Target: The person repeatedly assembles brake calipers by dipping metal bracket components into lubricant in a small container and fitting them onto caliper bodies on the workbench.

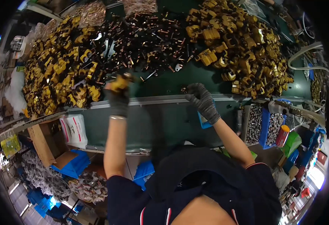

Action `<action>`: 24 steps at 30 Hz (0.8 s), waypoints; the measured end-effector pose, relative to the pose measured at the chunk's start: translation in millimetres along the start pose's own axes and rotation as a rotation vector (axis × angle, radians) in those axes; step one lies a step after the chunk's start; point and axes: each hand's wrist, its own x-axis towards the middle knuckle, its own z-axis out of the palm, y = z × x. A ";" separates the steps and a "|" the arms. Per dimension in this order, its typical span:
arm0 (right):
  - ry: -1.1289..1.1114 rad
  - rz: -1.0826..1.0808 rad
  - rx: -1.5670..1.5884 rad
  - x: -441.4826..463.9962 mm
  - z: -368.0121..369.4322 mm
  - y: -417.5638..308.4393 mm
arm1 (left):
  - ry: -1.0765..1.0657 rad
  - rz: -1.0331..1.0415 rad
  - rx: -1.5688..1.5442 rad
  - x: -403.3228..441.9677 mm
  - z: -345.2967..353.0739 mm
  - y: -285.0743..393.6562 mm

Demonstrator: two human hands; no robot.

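Observation:
My left hand (118, 98), in a dark grey glove, is closed on a gold-coloured metal part (120, 83) that looks like a brake caliper. Motion blurs both the hand and the part, which are above the near edge of the green work surface (153, 84). My right hand (202, 100), in a matching glove, is over the metal edge strip with thumb and fingers apart. Just left of its fingertips lies a small metal piece (184, 90), too small to name. I see nothing held in the right hand.
Gold parts are heaped at left (59, 71) and right (246, 48). Between them lie dark bolts and small fittings (149, 41). A blue bin (271, 127) of small metal pieces stands at right. A cardboard box (44, 140) and another blue bin (74, 165) are at left.

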 end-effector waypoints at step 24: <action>-0.344 -0.069 -1.226 62.7 -21.0 67.6 | -0.579 0.662 2.007 100.5 268.2 -203.3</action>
